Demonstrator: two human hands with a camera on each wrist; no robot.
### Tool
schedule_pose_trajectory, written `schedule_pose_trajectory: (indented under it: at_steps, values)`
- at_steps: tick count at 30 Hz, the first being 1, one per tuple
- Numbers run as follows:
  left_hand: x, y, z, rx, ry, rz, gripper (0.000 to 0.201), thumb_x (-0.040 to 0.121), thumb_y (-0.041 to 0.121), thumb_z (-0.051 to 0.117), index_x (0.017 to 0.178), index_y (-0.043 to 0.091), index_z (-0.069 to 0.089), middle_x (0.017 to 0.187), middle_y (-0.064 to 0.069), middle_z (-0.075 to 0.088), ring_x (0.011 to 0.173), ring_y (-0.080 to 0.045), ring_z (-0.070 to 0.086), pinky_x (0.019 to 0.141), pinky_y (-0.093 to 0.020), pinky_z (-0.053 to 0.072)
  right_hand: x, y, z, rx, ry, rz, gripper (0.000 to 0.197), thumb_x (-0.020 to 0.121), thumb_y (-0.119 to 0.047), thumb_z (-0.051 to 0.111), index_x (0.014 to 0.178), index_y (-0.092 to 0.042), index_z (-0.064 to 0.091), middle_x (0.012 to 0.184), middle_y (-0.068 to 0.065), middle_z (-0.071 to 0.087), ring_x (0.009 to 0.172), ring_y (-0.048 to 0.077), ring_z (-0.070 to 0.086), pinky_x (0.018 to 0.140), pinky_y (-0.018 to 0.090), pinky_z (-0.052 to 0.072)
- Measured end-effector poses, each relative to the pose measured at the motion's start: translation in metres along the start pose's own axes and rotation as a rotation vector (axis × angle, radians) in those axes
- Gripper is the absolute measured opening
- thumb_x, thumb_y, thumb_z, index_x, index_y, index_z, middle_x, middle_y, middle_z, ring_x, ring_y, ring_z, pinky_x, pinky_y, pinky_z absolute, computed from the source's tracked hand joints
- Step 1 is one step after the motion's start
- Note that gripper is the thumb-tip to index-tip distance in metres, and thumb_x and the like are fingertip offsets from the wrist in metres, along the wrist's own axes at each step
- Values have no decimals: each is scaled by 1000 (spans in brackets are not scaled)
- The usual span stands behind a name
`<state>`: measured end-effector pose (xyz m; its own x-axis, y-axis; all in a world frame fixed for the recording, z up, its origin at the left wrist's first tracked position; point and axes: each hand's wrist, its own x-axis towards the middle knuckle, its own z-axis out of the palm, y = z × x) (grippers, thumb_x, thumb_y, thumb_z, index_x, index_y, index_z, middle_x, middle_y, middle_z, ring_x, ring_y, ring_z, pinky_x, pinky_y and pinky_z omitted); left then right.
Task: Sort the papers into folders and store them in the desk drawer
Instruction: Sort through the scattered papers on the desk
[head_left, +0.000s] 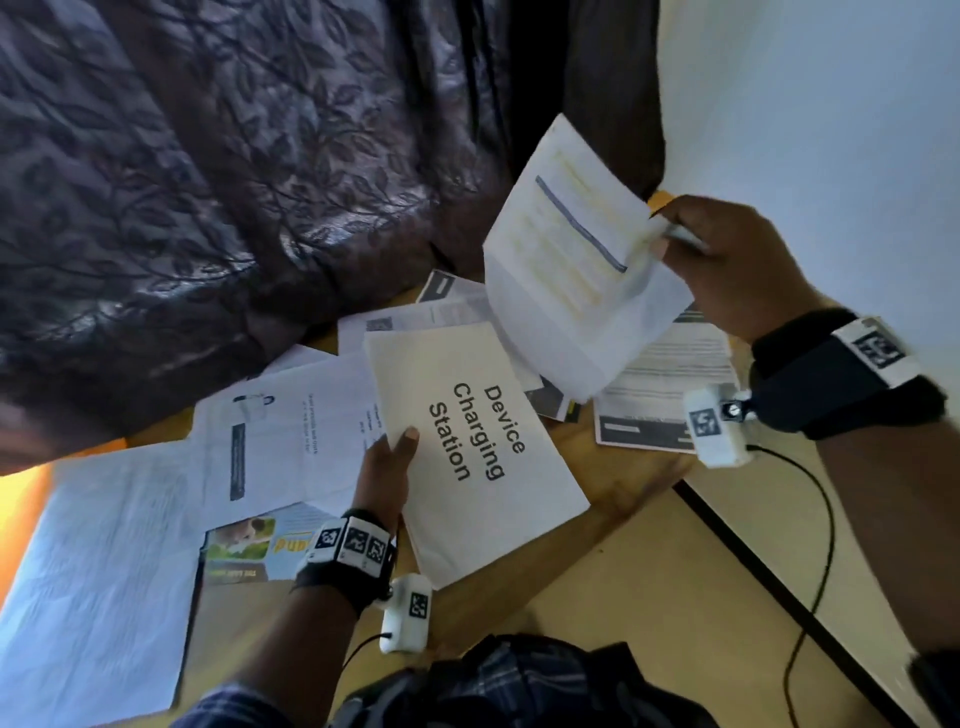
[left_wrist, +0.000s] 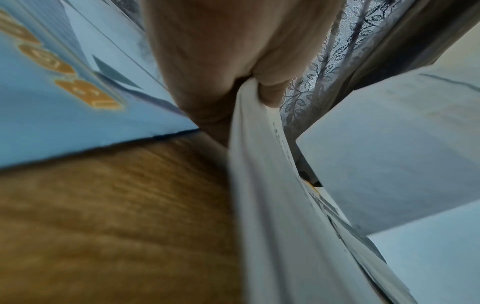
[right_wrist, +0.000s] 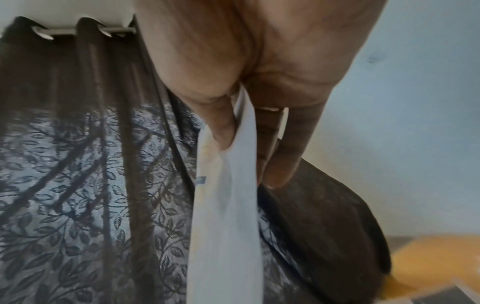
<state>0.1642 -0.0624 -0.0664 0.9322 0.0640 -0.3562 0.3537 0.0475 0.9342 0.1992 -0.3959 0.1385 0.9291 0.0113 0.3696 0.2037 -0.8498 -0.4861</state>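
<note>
Left hand (head_left: 387, 470) grips the near-left edge of a cream folder (head_left: 478, 447) printed "Device Charging Station", thumb on top, fingers curled under; wrist view shows the edge pinched between thumb and fingers (left_wrist: 270, 94). Folder is lifted at a tilt over the wooden desk (head_left: 649, 597). Right hand (head_left: 727, 265), up and to the right, pinches a white sheet (head_left: 576, 260) w/ pale yellow lines and a grey bar, thumb (right_wrist: 221, 131) on one face, fingers on the other; sheet hangs in the air above the desk, its lower corner just past the folder's far edge. Under and around both: loose papers (head_left: 291, 431) scattered on the desk, incl. a big text page at left, a coloured flyer (head_left: 244, 551) near the left wrist, and a dark-banded form (head_left: 660, 395) beneath the right wrist. Behind the desk hangs a dark leaf-pattern curtain (head_left: 234, 182); pale wall (head_left: 831, 130) at right.
</note>
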Motion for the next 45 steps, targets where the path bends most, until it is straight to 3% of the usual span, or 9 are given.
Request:
schedule_pose_trajectory:
  at_steps: [12,15,18,21,26,30,33,38,45]
  values:
    - [15,11,1,-37,25,-47,25,101,22,52,116,10,67,106,-14,74,97,-33,71,91,-54,55,44,-46,-37,353,-121,-195,18,88,-17,70,106,-21,71,92,-15,72,90,0,66,82,23,52]
    - [10,17,2,-93,-23,-45,20,100,20,52,105,14,70,92,-7,76,85,-27,73,78,-44,57,58,-37,0,318,-251,-220,17,87,-17,72,101,-26,71,87,-22,71,81,-14,60,76,8,44]
    - [12,16,2,-228,-80,-114,19,97,21,52,95,11,68,78,-7,70,73,-27,67,70,-36,50,68,-21,50,233,-385,-225,18,89,-15,72,106,-12,72,102,0,73,90,-3,64,82,17,46]
    - [8,14,1,-167,-36,-87,29,105,22,42,113,4,63,99,-15,71,88,-30,68,72,-35,55,71,-8,97,171,-483,-199,17,88,-14,72,104,-9,72,102,3,71,96,21,65,86,36,48]
    - [-5,15,6,10,-30,-14,45,104,48,22,110,34,65,92,21,71,88,7,68,67,-9,52,70,6,151,158,-562,-139,17,88,-18,71,105,-16,73,102,-3,69,94,13,61,81,25,41]
    - [-4,8,8,-62,3,14,46,96,52,36,113,24,67,105,5,75,101,-10,70,82,-27,58,72,9,174,177,-584,-94,15,86,-19,71,101,-17,72,105,1,71,98,16,63,83,27,42]
    - [-4,0,10,-105,9,8,28,95,14,59,121,6,65,114,-13,73,107,-34,68,89,-49,57,71,13,186,174,-608,-75,13,85,-18,71,98,-19,73,103,0,72,99,21,65,85,29,45]
    - [-6,-5,12,-85,20,52,30,91,6,65,121,9,65,113,-10,73,105,-31,70,86,-47,58,52,19,198,227,-500,51,35,86,-15,71,119,-16,65,119,0,65,107,19,61,84,21,39]
    - [-3,5,17,-159,67,113,41,83,21,71,122,12,65,117,-11,72,110,-34,67,91,-52,55,-7,40,197,763,-446,551,67,78,-38,80,135,-18,50,118,0,67,107,19,65,92,40,53]
